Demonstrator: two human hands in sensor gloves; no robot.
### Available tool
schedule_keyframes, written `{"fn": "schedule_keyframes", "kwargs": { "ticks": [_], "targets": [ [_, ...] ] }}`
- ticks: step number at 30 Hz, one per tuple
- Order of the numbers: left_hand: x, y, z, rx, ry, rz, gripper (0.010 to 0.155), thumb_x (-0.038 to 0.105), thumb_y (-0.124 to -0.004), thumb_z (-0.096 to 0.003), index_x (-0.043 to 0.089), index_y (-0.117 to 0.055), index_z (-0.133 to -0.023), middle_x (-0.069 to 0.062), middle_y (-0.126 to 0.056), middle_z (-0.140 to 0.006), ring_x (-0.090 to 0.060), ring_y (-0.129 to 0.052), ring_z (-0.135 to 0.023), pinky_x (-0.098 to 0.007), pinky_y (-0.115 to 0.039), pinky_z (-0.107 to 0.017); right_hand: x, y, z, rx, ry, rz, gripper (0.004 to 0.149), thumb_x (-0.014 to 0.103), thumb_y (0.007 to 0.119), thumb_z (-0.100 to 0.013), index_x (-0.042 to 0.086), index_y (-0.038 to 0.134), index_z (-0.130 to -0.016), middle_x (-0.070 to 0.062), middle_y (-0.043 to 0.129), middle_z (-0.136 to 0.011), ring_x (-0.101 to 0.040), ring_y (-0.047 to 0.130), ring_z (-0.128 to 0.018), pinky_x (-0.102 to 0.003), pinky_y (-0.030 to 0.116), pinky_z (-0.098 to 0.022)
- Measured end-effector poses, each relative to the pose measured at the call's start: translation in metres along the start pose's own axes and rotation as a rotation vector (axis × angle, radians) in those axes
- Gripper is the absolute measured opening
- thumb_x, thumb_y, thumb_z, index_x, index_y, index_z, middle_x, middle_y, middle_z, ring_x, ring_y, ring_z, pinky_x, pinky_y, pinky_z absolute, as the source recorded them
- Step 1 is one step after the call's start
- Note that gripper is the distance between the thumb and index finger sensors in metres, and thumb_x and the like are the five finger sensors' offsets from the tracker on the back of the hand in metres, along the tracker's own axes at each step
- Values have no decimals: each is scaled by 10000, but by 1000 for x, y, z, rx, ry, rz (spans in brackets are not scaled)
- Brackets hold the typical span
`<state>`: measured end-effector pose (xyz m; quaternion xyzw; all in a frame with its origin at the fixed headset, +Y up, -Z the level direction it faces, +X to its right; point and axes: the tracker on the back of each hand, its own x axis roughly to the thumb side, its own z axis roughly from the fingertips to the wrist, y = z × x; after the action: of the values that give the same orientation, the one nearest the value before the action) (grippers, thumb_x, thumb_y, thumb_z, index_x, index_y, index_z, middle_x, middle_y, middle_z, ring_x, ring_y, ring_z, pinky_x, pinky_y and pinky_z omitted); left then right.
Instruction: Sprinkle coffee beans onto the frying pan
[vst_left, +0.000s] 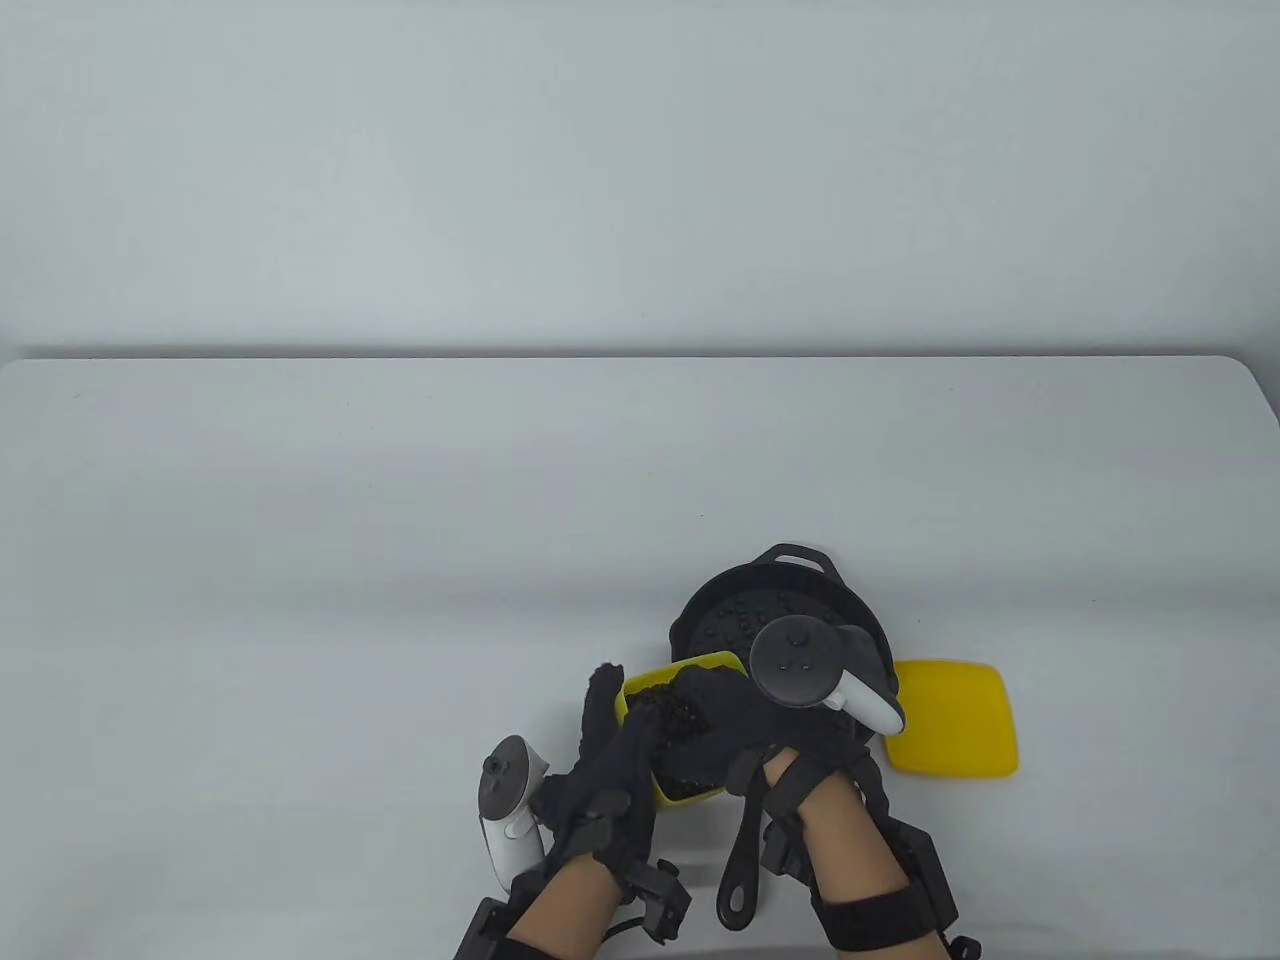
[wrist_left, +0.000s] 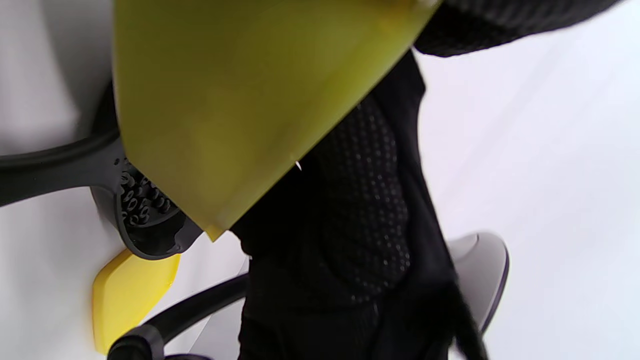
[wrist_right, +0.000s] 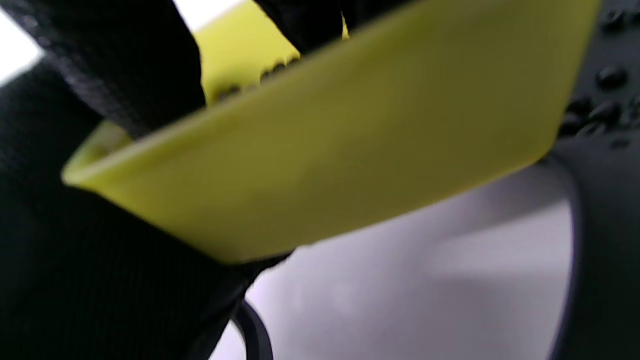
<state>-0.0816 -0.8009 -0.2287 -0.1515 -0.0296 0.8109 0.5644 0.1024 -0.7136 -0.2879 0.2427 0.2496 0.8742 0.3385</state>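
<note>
Holding the yellow tub (vst_left: 684, 738) at the pan's (vst_left: 735, 595) 7 o'clock rim, the left hand (vst_left: 607, 752) grips its outer wall while the right hand (vst_left: 735, 718) digs its fingers into the beans (vst_left: 688, 778); whether it has closed on any I cannot tell. Some beans already dot the pan. Tilting the raised tub further could dump beans onto the worktop (vst_left: 400, 560); the lid (vst_left: 952, 717) lies at 3 o'clock.

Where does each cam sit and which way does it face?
Table view: above, looking down at the table; both gloved hands, trackers, forearms enter from the bottom.
Left wrist view: under the yellow container; left hand beside it.
Right wrist view: below the container, glove at left.
Shared: container, frying pan with coffee beans.
</note>
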Motion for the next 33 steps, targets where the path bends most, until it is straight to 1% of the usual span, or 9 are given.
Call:
{"fn": "schedule_keyframes", "kwargs": {
  "ticks": [1,3,5,8,12,14,17,28,33],
  "targets": [
    [1,-2,0,-1,-2,10,783,600,-676,-565,365,-119,-1062,-230,-348,-1016,-489,-662,-884,-514,-731,-647,2,4,-3,20,-5,11,888,493,953,-462,27,518,-1080,-382,381,-995,-562,750,-656,-299,845,-362],
    [2,-2,2,-2,12,14,785,601,-670,-567,363,-106,-1058,-232,-335,-1012,-492,-652,-882,-516,-725,-648,7,8,-7,25,-14,60,832,458,944,-474,67,515,-1070,-362,405,-991,-498,791,-598,-251,843,-335],
    [2,-3,3,-4,22,29,787,602,-663,-566,361,-96,-1055,-235,-325,-1010,-493,-644,-885,-518,-721,-649,13,15,-12,-2,-38,38,697,366,913,-507,84,560,-1038,-326,456,-964,-400,835,-552,-189,846,-294],
    [2,2,4,3,30,26,786,604,-659,-565,360,-95,-1055,-235,-324,-1011,-495,-643,-884,-519,-719,-649,16,20,-17,-61,-20,29,520,229,861,-522,118,642,-981,-271,557,-933,-371,865,-515,-176,867,-257],
    [-2,8,4,22,62,48,785,609,-658,-561,365,-101,-1057,-229,-335,-1015,-488,-653,-886,-514,-722,-649,13,24,-19,-139,-5,-31,382,144,829,-509,136,759,-884,-222,684,-882,-389,908,-481,-194,906,-220],
    [-5,8,3,27,78,67,786,615,-656,-558,370,-101,-1057,-221,-340,-1020,-481,-658,-890,-507,-725,-652,9,21,-18,-158,3,-33,354,126,815,-504,153,783,-855,-202,714,-870,-387,925,-483,-193,928,-220],
    [-7,6,1,20,92,83,785,619,-652,-558,372,-99,-1058,-220,-344,-1024,-477,-663,-893,-502,-726,-654,1,16,-13,-201,-2,-121,340,115,813,-497,156,805,-834,-198,740,-852,-389,936,-478,-194,937,-200],
    [-10,13,1,58,108,151,788,627,-642,-554,373,-90,-1055,-213,-346,-1029,-464,-671,-900,-488,-734,-659,-32,-21,14,-450,-31,-389,339,113,810,-498,150,804,-835,-205,742,-846,-386,938,-465,-181,939,-182],
    [-12,12,0,63,108,149,788,631,-639,-553,380,-83,-1052,-205,-340,-1034,-457,-667,-909,-481,-731,-670,-52,-31,21,-508,10,-462,339,114,809,-498,147,802,-836,-209,741,-844,-385,938,-463,-178,939,-180]
  ]
}}
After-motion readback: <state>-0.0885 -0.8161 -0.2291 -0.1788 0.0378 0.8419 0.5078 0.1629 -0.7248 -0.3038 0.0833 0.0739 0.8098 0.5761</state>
